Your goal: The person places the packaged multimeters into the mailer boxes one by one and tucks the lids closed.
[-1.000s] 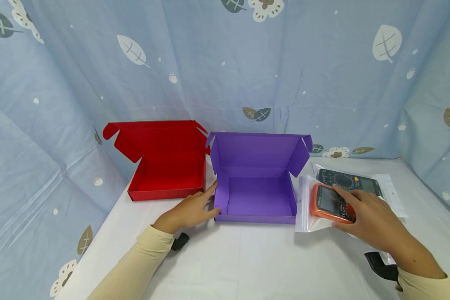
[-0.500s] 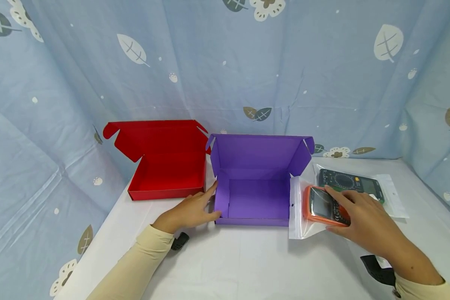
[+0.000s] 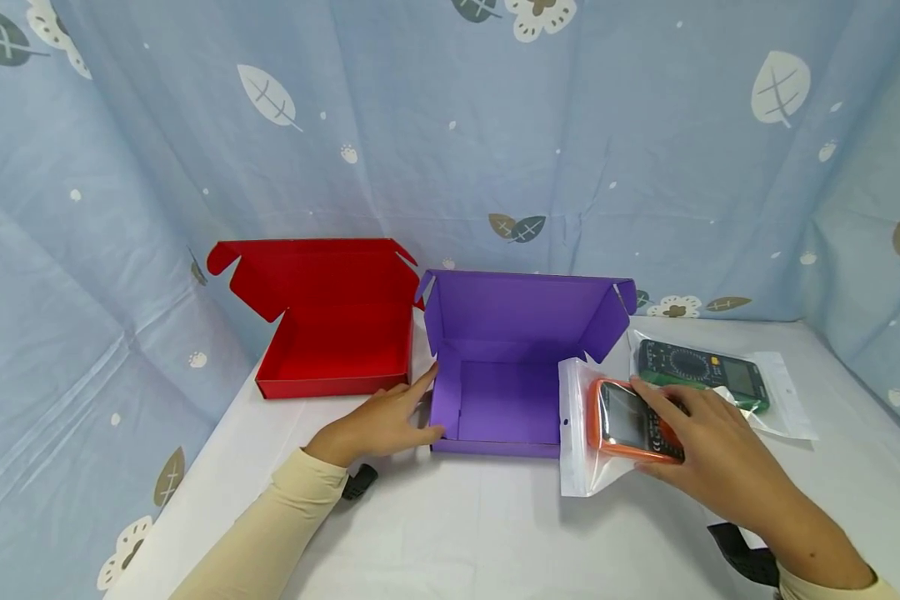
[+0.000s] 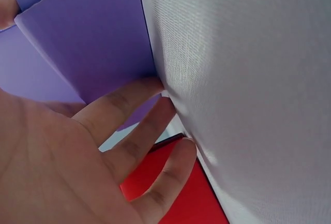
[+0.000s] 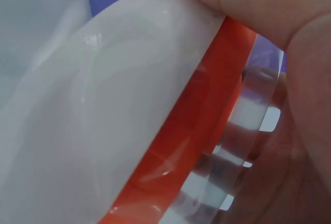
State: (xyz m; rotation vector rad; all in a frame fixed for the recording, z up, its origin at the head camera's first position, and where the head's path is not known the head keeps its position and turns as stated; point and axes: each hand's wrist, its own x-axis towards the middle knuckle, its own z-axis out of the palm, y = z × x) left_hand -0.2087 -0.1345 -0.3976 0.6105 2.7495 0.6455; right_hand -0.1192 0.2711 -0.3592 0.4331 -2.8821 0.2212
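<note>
A multimeter (image 3: 624, 414) with an orange case, sealed in a clear zip bag (image 3: 574, 433), is gripped between the thumb and fingers of my right hand (image 3: 720, 458). The bag's end overlaps the right side of the purple cardboard box (image 3: 495, 448), whose lid stands raised at the back. My left hand (image 3: 375, 427) touches that box's left wall, thumb at the front corner and index finger farther back. In the left wrist view, its other fingers (image 4: 121, 105) stretch out low beside the purple wall. Orange plastic (image 5: 201, 110) shows through the bag in the right wrist view.
A red cardboard box (image 3: 333, 387) with a raised lid stands left of the purple one. Behind my right hand lies a green-and-black multimeter (image 3: 701, 367) in a clear bag. A white cloth covers the table (image 3: 495, 533); a blue patterned curtain (image 3: 390, 125) hangs behind.
My right hand has carried the bagged orange multimeter leftward, over the purple box's right edge, uncovering more of the green-and-black one. The left hand has stayed at the box's left wall.
</note>
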